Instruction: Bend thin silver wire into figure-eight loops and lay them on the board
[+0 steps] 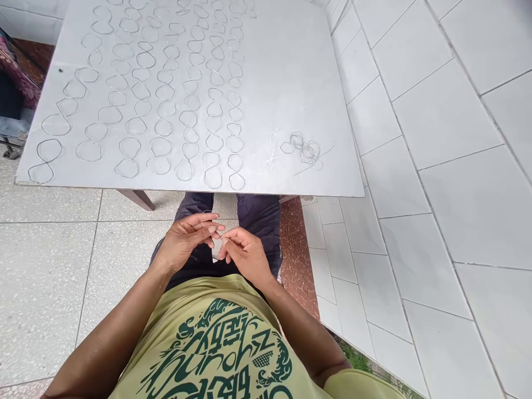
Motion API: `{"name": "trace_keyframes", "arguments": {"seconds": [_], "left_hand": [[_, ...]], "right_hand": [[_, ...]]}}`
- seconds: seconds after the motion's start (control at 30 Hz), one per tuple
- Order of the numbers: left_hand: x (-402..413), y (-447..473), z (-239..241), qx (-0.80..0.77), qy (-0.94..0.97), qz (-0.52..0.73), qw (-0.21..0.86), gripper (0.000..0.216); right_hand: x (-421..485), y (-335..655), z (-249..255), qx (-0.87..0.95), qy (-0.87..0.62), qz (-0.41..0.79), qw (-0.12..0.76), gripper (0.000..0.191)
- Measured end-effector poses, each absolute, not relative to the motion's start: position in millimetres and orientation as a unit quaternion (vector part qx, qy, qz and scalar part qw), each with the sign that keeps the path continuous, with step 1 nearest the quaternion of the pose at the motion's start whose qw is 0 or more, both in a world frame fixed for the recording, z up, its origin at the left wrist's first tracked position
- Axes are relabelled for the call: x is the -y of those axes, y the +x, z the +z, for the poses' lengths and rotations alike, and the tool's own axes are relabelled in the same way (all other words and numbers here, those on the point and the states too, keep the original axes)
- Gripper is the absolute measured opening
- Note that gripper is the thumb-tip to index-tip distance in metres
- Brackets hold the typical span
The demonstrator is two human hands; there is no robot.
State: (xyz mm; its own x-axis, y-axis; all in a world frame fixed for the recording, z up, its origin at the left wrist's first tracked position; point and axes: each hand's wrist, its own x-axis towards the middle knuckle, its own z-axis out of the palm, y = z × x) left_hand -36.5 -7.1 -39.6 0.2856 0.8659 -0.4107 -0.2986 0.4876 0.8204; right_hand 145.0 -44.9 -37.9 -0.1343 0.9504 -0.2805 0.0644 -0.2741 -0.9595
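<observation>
Over my lap, just off the table's front edge, a thin wire (206,212) runs between my two hands. My left hand (189,235) pinches it between thumb and fingers, with part of the wire looping over the fingertips. Close beside it, my right hand (245,252) grips the wire near its end with thumb and forefinger. The wire's exact shape is hard to make out. Figure-eight wire loops (236,163) lie in several columns on the white table (291,83) beyond my hands.
A tangle of loose wire (305,148) rests on the table's right side. White tiled wall (453,166) rises close on the right. A table leg (136,198) shows under the front edge, above the speckled tile floor (45,260). Dark items (12,94) stand at far left.
</observation>
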Motion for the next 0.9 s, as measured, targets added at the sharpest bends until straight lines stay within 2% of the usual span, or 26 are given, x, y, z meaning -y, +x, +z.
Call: {"name": "trace_keyframes", "arguments": {"seconds": [0.13,0.33,0.5,0.6,0.63,0.9], "left_hand": [[9,-38,-35,-0.432,0.316,0.407,0.740,0.057],[18,-44,-58,-0.474,0.386,0.366,0.702,0.051],[15,-51,-104,-0.570,0.453,0.304,0.615,0.056],[13,-58,-128,-0.609,0.445,0.297,0.585,0.053],[13,-61,-134,-0.616,0.441,0.300,0.579,0.051],[8,-77,-170,-0.636,0.422,0.329,0.557,0.042]], "right_hand": [[46,151,-37,0.522,-0.552,0.524,0.385,0.010],[17,169,-5,0.572,-0.550,0.453,0.406,0.011],[-58,193,38,0.556,-0.556,0.428,0.446,0.010],[-114,204,53,0.524,-0.564,0.429,0.473,0.001],[-132,207,55,0.521,-0.567,0.428,0.474,0.003],[-246,225,56,0.495,-0.611,0.448,0.426,0.013]]}}
